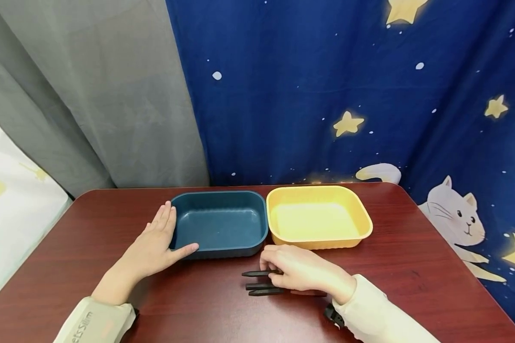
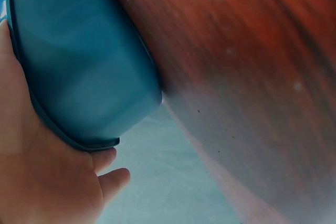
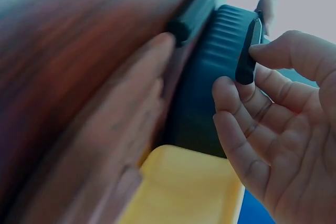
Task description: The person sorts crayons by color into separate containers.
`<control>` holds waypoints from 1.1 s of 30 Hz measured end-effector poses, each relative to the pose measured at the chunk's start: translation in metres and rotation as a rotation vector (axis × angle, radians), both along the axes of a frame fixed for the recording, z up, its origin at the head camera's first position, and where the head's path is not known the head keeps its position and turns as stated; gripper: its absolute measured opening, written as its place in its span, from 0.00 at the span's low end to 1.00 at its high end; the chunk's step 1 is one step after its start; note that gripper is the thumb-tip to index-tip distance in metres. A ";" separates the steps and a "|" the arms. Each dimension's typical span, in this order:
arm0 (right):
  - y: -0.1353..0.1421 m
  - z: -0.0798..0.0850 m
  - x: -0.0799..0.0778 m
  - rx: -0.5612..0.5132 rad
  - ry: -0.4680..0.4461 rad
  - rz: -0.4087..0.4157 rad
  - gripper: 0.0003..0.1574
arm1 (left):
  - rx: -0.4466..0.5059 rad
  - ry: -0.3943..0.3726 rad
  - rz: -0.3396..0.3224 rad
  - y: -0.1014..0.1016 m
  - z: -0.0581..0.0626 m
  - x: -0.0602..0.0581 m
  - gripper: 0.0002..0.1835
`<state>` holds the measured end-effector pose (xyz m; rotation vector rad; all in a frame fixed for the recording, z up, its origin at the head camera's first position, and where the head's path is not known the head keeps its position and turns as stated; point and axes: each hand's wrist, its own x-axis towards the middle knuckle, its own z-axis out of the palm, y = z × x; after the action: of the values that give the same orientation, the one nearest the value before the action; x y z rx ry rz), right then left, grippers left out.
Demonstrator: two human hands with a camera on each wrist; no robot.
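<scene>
My left hand (image 1: 154, 245) lies against the left end of a dark blue rectangular tub (image 1: 221, 228), fingers straight along its side and thumb extended at the front rim. In the left wrist view the palm meets the tub's rim (image 2: 68, 137). With thumb and fingertips, my right hand (image 1: 300, 269) pinches a slim black pen-like stick (image 3: 248, 56), in front of where the two tubs meet. Just below that hand in the head view, more black sticks (image 1: 262, 286) lie side by side on the table, partly covered by the hand.
A yellow tub (image 1: 319, 219) stands right beside the blue one, near the back edge of the reddish-brown table (image 1: 206, 314). Behind the table hang a grey curtain (image 1: 111, 95) and a blue curtain (image 1: 283, 119) with stars.
</scene>
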<state>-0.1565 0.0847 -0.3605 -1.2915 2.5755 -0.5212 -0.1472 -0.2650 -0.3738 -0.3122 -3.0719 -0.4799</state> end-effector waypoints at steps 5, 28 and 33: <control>-0.010 0.008 -0.002 -0.023 0.027 0.018 0.07 | 0.007 0.003 -0.001 0.000 -0.001 -0.001 0.64; -0.048 0.029 -0.042 -0.174 0.061 0.056 0.08 | -0.027 0.036 -0.007 -0.001 -0.003 -0.002 0.64; -0.058 0.025 -0.058 -0.154 -0.034 0.019 0.08 | -0.017 0.034 -0.009 -0.001 -0.005 -0.003 0.64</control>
<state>-0.2145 0.0271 -0.3353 -1.3406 2.5354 -0.7448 -0.1499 -0.2660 -0.3783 -0.3309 -3.0441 -0.4449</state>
